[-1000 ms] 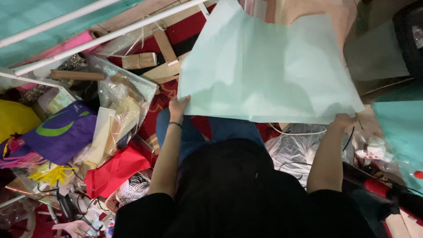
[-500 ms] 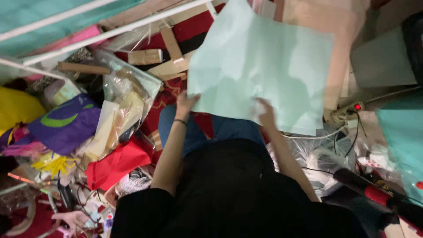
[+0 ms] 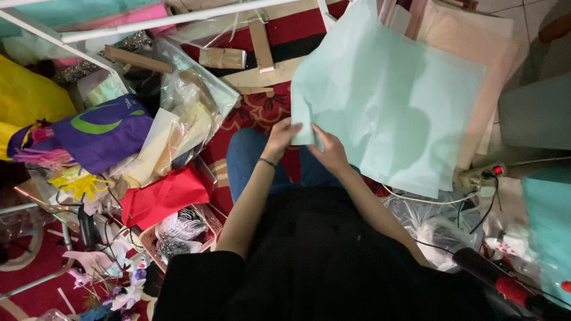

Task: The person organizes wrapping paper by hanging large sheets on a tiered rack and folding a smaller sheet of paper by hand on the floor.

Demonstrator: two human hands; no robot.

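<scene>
- The left hand (image 3: 282, 135) pinches the near left corner of a large pale mint sheet (image 3: 392, 113), its grip closed on the edge, with a thin bracelet at the wrist.
- The right hand (image 3: 330, 151) sits just beside it, its grip also closed on the same corner — the two hands nearly touch.
- The sheet hangs in the air above the person's lap and spreads away to the far right, creased in soft folds; it covers part of a stack of peach-coloured sheets (image 3: 470, 35) behind it.
- Below the hands are blue jeans (image 3: 247, 157) and a black top (image 3: 333, 261).
- On the left, a red patterned carpet (image 3: 262, 113) carries clutter — a purple bag (image 3: 104, 134), a red folded cloth (image 3: 163, 196), clear plastic bags (image 3: 190, 89) and wooden strips (image 3: 262, 44).
- On the right lie a power strip (image 3: 482, 175) with a lit red switch and white cables.
</scene>
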